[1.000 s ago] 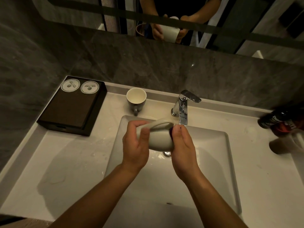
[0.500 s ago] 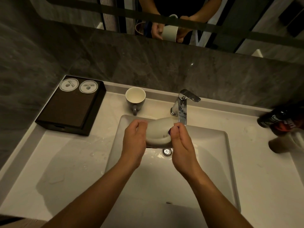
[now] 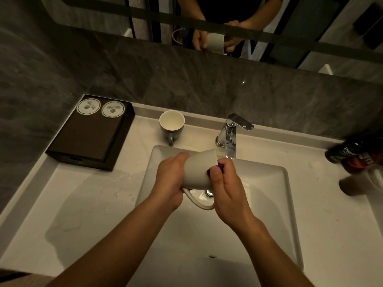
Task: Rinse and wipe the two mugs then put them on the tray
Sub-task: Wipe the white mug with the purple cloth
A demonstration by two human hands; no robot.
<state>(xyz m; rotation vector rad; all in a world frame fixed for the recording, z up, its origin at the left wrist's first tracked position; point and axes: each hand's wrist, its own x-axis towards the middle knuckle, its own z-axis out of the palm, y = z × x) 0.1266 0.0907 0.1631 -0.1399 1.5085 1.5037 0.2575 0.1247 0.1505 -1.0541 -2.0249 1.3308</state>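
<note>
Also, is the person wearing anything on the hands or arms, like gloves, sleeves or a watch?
No. The left hand and right hand are bare: no gloves, rings or watch show. Both forearms are uncovered to the frame's edge, with no sleeve in view. The mirror reflects a dark top.

That small purple object (image 3: pixel 220 167) was mostly buried under the right hand (image 3: pixel 228 189), no clue what it was. Inside of the pale grey ceramic mug (image 3: pixel 199 168) faced away. Those dark bottles (image 3: pixel 350 155) at the right edge were just smear.
</note>
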